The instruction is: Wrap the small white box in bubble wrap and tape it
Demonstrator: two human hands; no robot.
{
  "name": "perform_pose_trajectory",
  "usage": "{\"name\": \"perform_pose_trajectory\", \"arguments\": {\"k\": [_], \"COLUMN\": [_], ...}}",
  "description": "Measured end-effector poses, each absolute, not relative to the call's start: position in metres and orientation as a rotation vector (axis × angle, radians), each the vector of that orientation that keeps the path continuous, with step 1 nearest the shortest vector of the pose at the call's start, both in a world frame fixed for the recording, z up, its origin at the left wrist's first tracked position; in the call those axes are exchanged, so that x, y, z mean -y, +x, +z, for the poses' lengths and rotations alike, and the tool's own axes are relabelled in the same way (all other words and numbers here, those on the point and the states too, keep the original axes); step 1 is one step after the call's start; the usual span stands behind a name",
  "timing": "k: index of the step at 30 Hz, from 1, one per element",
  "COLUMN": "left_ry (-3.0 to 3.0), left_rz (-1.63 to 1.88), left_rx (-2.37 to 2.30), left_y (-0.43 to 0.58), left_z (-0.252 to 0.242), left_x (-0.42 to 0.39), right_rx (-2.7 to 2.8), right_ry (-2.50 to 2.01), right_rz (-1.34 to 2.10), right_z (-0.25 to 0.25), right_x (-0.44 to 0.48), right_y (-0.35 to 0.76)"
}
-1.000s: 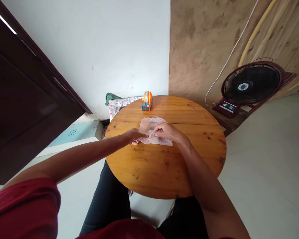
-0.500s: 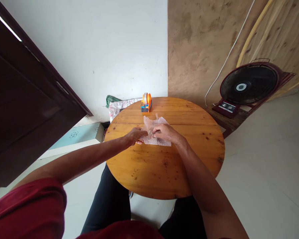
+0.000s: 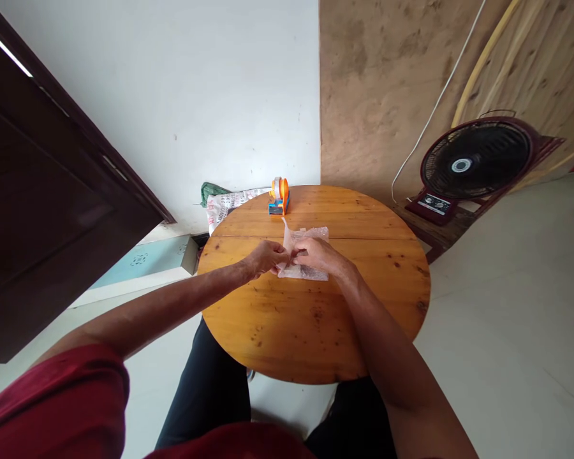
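A sheet of clear bubble wrap (image 3: 310, 271) lies on the round wooden table (image 3: 310, 331), its left part raised and folded up. My left hand (image 3: 266, 256) pinches the left edge of the wrap, fingers closed. From the right, my right hand (image 3: 318, 254) has its fingers closed on the middle of the sheet, close to my left fingertips. Whether something small lies inside the wrap between the fingers is too small to tell.
An orange and blue tape dispenser (image 3: 279, 196) stands at the table's far edge. Behind it is a printed sack (image 3: 220, 207) by the wall. A dark red fan (image 3: 463, 166) stands at the right, a dark door (image 3: 52, 185) at the left.
The left side of the bubble wrap has been lifted and folded inward. My left hand has moved slightly right and up, nearer my right hand, which has stayed almost in place.
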State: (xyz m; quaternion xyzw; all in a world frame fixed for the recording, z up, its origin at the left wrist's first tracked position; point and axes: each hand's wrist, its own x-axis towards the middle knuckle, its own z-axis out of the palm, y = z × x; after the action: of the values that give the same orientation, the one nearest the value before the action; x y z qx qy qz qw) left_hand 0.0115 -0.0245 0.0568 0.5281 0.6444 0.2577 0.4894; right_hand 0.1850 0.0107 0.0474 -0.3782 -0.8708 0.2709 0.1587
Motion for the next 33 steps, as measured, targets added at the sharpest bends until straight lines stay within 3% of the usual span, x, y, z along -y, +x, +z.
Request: {"name": "perform_pose_trajectory", "arguments": {"k": [9,18,26,33], "left_ry": [1.421,2.178,2.472,2.471], "left_rz": [0.577,0.64,1.062,1.229], "left_rx": [-1.203,-1.39,-1.295,-1.17], "left_y": [-0.014,-0.006,-0.003,0.004], "left_z": [0.05,0.026,-0.008,-0.019], "left_x": [0.032,0.042,0.038,0.037], "right_rx": [2.481,2.516,2.305,2.246], "right_ry": [-1.052,-0.925,-1.075,-1.234], "right_rz": [0.774,0.752,0.967,0.871], "right_z": [0.037,0.036,0.035,0.037], "right_x": [-0.018,-0.021,-0.023,-0.026], "right_y": [0.187,0.192,0.204,0.21]}}
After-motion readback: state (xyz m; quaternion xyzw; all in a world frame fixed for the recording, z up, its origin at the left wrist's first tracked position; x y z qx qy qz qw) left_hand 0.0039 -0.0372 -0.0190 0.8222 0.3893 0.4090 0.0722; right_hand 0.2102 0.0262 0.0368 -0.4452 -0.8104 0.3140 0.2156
